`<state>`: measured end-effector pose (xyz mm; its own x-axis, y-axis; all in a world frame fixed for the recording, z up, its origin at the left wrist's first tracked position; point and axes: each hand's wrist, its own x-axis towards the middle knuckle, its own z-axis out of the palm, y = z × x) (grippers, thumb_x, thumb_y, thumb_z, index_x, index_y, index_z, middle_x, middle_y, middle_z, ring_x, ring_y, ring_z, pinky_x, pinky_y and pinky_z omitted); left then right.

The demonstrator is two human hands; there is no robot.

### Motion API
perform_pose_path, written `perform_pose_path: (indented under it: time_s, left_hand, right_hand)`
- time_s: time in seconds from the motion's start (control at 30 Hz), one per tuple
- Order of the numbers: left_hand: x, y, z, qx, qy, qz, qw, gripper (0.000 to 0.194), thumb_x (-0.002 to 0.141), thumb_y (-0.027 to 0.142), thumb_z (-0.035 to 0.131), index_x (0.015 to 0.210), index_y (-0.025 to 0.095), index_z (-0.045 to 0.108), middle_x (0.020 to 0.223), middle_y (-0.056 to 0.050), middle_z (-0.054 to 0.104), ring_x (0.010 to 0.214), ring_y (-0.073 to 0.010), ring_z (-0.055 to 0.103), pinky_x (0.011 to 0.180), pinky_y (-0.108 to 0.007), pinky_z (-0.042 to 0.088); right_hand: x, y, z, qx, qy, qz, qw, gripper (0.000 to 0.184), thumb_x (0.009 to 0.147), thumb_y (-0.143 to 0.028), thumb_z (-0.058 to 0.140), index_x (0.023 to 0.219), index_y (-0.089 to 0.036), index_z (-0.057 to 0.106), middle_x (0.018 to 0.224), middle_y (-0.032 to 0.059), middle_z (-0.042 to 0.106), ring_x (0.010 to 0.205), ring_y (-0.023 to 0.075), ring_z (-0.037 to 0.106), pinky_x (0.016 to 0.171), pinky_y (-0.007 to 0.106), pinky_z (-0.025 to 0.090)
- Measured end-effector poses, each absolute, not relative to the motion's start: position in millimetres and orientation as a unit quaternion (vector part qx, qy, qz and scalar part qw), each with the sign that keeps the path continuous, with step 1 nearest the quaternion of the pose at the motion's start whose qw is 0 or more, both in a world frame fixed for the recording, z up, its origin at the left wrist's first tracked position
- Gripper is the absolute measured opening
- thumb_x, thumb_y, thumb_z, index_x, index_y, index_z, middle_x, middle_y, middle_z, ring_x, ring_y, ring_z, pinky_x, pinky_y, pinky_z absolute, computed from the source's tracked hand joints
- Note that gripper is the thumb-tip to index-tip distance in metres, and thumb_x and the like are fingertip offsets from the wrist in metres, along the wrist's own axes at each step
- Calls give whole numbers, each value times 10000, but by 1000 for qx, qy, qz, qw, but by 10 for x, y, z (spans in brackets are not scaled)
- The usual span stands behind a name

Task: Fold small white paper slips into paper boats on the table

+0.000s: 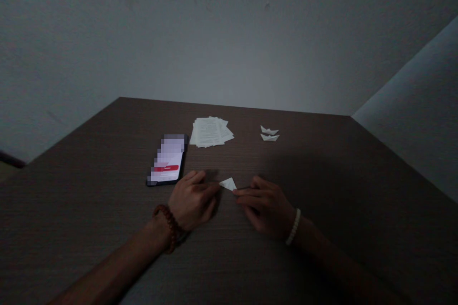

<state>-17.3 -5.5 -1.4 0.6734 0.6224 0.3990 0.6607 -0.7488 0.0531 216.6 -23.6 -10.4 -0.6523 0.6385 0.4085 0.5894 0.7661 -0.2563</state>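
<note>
A small white piece of folded paper point(228, 184), roughly triangular, lies on the dark wooden table between my two hands. My left hand point(193, 199) is closed with its fingers curled, and its fingertips are on the paper's left corner. At the lower right corner, my right hand point(266, 206) holds the paper with its extended index fingertip; its other fingers are bent. The thumbs' contact with the paper is hard to make out in the dim light. A brown bead bracelet circles my left wrist, a pale one my right.
A phone point(170, 159) with a lit screen lies just beyond my left hand. Behind it is a loose stack of printed paper sheets point(210, 132). Two small folded paper boats point(269, 137) stand farther right. The table point(125, 124) ends at a grey wall.
</note>
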Motion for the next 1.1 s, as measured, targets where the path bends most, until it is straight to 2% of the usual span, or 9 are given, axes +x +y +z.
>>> perform_pose_path:
  time_s: [0.13, 0.27, 0.4, 0.53, 0.77, 0.9, 1.1]
  left_hand:
    - [-155, -61, -5, -917, -342, -199, 57, 209, 798, 165, 468, 870, 154, 664, 756, -86, 672, 745, -236, 477, 652, -372, 392]
    - [-124, -76, -23, -931, -300, -196, 73, 208, 840, 147, 455, 888, 137, 657, 925, -94, 690, 792, -233, 486, 678, -369, 399]
    - [-108, -70, -55, -947, -268, -174, 42, 257, 856, 142, 449, 1041, 135, 625, 1127, -81, 655, 899, -237, 508, 748, -375, 399]
    - [-106, -45, -49, -950, -282, -135, 8, 363, 832, 140, 468, 1183, 143, 558, 1221, -83, 610, 983, -259, 497, 786, -398, 391]
    - [-87, -39, 21, -940, -311, -134, -45, 436, 790, 132, 471, 1219, 89, 538, 1013, -111, 665, 910, -269, 476, 773, -414, 412]
    - [-87, -39, 23, -937, -316, -135, -60, 475, 772, 137, 466, 1244, 105, 517, 844, -98, 641, 893, -272, 478, 761, -416, 423]
    - [-88, -36, 24, -937, -322, -126, -51, 461, 764, 155, 470, 1219, 118, 529, 781, -91, 578, 884, -271, 483, 749, -405, 432]
  right_hand:
    - [2166, -238, -112, -338, -908, 47, 243, 192, 733, -95, 601, 870, -216, 659, 1080, 8, 690, 764, 181, 470, 695, 319, 439]
    - [2166, -237, -116, -337, -907, 53, 245, 171, 745, -99, 589, 853, -214, 655, 1075, 10, 692, 778, 187, 474, 700, 324, 445]
    - [2170, -233, -129, -334, -909, 53, 245, 176, 727, -92, 605, 846, -215, 645, 1080, -2, 687, 777, 182, 477, 719, 326, 446]
    - [2173, -231, -136, -334, -907, 62, 249, 185, 729, -90, 591, 854, -217, 643, 1062, 6, 689, 788, 186, 478, 717, 328, 443]
    - [2164, -217, -112, -338, -902, 77, 256, 172, 744, -85, 586, 847, -206, 651, 1049, 19, 693, 775, 184, 477, 704, 324, 443]
    - [2184, -181, -97, -347, -896, 87, 264, 155, 804, -108, 557, 890, -197, 651, 1074, 31, 685, 790, 185, 490, 719, 327, 453]
    - [2199, -156, -47, -356, -908, 72, 210, 151, 851, -142, 506, 935, -178, 626, 1170, 46, 642, 835, 199, 478, 774, 356, 446]
